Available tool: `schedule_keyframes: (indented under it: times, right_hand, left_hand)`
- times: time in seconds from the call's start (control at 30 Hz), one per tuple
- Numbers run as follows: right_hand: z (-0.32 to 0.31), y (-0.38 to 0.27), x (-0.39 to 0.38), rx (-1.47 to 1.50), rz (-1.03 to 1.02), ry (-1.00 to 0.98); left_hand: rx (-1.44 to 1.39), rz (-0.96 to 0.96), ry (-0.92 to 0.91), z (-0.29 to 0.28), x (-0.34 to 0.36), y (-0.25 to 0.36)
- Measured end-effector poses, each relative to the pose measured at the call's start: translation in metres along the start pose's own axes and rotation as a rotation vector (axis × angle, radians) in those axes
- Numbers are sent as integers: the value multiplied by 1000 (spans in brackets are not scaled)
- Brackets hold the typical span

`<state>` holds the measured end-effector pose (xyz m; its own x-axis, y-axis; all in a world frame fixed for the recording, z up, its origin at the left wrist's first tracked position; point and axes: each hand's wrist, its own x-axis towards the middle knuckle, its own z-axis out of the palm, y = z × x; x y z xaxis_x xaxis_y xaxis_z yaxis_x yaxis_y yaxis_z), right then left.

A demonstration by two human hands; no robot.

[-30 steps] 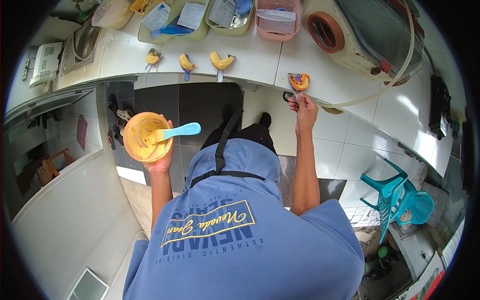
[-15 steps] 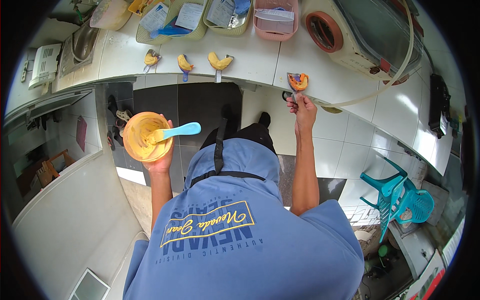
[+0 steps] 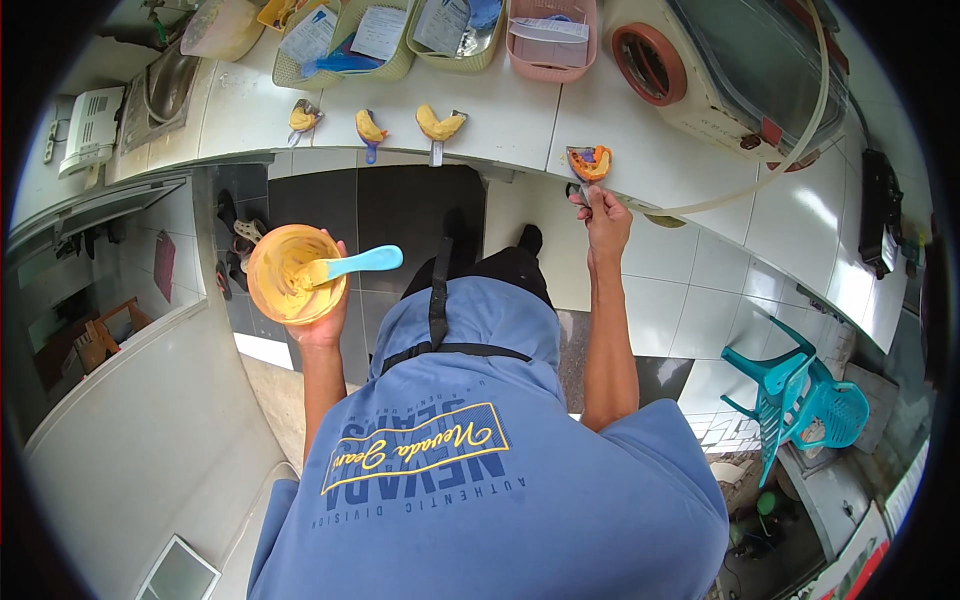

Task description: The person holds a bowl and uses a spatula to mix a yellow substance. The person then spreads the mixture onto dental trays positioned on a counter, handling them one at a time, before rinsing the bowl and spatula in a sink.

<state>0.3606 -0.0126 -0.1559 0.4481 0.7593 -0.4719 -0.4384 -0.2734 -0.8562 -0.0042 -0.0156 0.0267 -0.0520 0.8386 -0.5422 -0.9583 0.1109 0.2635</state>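
My left hand [image 3: 322, 318] cups an orange mixing bowl [image 3: 288, 273] with yellow paste inside and a light-blue spatula [image 3: 352, 265] resting in it. My right hand [image 3: 605, 218] reaches to the counter edge and grips the metal handle of an impression tray [image 3: 589, 162] filled with orange-yellow paste. Three more filled trays [image 3: 438, 125] lie in a row on the white counter [image 3: 500, 110] to the left of it.
Baskets with papers [image 3: 440, 25] and a pink basket [image 3: 552, 35] sit at the counter's back. A beige machine with a red-rimmed port [image 3: 650, 60] and a hose stands at right. A sink [image 3: 165, 85] lies far left. A teal plastic chair [image 3: 800, 395] stands lower right.
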Motion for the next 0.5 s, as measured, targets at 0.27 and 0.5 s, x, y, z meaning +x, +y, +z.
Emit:
schedule_keyframes:
  times: [0.27, 0.5]
  right_hand:
    - [4, -9, -3, -13, 37, -1]
    - [1, -6, -4, -40, 23, 6]
  left_hand:
    - [-1, -8, -25, -2, -1, 0]
    - [-18, -14, -21, -2, -3, -1]
